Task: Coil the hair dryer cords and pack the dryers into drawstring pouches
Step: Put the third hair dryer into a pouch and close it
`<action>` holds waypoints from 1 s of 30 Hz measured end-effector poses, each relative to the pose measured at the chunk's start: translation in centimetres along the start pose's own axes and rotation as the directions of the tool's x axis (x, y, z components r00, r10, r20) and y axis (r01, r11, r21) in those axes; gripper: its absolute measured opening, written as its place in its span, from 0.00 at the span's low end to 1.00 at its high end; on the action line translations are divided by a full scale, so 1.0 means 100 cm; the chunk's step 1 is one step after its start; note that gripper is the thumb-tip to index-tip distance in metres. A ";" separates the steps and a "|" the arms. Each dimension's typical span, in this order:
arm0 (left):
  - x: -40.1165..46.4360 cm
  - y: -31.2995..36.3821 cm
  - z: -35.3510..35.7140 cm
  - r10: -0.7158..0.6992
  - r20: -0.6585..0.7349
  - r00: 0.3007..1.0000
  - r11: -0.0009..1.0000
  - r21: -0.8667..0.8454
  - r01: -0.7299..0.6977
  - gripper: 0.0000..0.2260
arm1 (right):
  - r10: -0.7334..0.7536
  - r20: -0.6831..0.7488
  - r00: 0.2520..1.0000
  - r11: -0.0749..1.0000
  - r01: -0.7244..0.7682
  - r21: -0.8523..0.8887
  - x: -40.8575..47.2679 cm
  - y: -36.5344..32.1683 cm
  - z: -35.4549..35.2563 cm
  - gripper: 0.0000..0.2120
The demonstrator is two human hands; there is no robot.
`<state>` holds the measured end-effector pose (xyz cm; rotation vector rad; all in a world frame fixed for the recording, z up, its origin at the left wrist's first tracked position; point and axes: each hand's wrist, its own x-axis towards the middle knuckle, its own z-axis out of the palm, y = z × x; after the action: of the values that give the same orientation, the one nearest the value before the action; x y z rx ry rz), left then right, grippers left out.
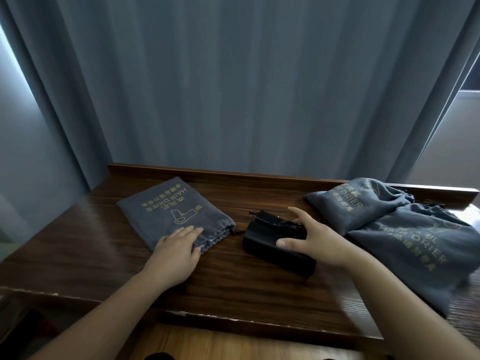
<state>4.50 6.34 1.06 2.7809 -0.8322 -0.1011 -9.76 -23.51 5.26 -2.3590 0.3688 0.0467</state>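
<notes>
Black hair dryer (278,245) sits gripped in the right hand (311,240), so the flat left hand (176,250) should hold the empty pouch (174,214) mouth wide open.

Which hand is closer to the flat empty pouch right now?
Left. The left hand rests on the flat pouch near its drawstring end; the right hand is apart from it, on the black hair dryer.
</notes>
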 end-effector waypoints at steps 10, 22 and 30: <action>-0.018 0.023 0.000 0.230 -0.255 0.939 0.969 -0.028 -0.245 0.24 | -0.001 0.149 0.989 0.988 -0.022 0.154 0.001 0.019 -0.008 0.44; -0.026 0.091 0.011 0.126 0.060 0.990 0.835 -0.546 -0.073 0.31 | 0.142 -0.044 0.989 0.967 -0.129 0.218 0.043 0.005 0.015 0.13; -0.017 0.112 0.021 0.055 0.094 0.994 0.840 -0.543 0.005 0.38 | 0.179 -0.077 0.981 0.929 -0.143 0.341 0.035 0.009 0.019 0.11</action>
<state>-3.11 -2.22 1.79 2.2386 -0.7230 -0.4166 -6.57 -23.71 2.81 -1.9953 0.5757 -0.0609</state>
